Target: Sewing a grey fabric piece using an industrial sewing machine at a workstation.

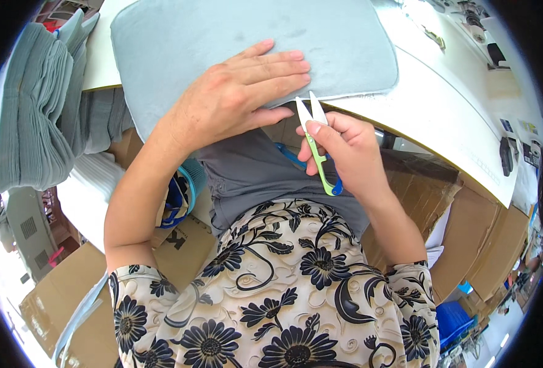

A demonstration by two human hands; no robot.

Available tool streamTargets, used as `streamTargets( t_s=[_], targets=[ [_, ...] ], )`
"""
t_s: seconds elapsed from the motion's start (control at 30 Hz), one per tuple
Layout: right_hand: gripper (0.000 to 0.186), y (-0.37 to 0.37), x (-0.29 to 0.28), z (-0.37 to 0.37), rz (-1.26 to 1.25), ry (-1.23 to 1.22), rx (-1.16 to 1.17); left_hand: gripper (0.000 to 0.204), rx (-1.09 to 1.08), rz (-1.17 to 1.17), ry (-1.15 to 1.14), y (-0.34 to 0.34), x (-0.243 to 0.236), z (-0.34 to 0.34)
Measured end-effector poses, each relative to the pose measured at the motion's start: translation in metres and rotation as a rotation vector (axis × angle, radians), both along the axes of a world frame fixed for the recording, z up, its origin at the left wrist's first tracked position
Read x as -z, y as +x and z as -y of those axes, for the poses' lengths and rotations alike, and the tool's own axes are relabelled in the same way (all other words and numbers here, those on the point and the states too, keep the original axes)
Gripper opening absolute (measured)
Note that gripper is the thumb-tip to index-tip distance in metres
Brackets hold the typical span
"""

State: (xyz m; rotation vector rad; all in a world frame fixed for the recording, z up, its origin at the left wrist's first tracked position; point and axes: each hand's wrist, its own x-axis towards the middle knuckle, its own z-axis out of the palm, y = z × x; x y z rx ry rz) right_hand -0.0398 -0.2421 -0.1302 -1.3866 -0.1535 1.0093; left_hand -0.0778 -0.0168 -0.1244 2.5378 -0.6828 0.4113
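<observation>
A grey-blue fabric pad point(179, 43) with rounded corners lies on the white table, its near edge hanging a little over the table's front. My left hand point(241, 89) rests on it, fingers stretched out flat and pointing right, the thumb by the near edge. In my right hand point(351, 144) is a pair of thread snips point(315, 147) with white blades and a light green and blue handle. The blades are parted, and their tips point away from me at the pad's near edge, just right of my left fingers.
Tall stacks of folded grey cloth point(35, 110) stand at the left. The white table point(462, 129) reaches to the right, with a small metal tool point(435, 38) on it. Below are cardboard boxes point(468, 233) at right, another carton point(63, 294) at left, and a blue-rimmed bin point(193, 178).
</observation>
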Motion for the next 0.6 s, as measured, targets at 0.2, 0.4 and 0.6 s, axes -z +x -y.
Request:
streamTargets(
  t_s=[0.2, 0.4, 0.6],
  targets=[
    [0.023, -0.017, 0.016, 0.007, 0.068, 0.066, 0.094, 0.050, 0.010, -0.004, -0.021, 0.001, -0.001, 0.002],
    [0.024, -0.027, 0.026, 0.004, 0.261, 0.100, 0.156, 0.040, 0.003, 0.006, -0.060, 0.002, -0.003, 0.004],
    [0.013, -0.020, 0.043, 0.001, 0.822, 0.082, 0.144, 0.027, 0.016, 0.014, -0.095, 0.004, -0.004, 0.007]
  ],
)
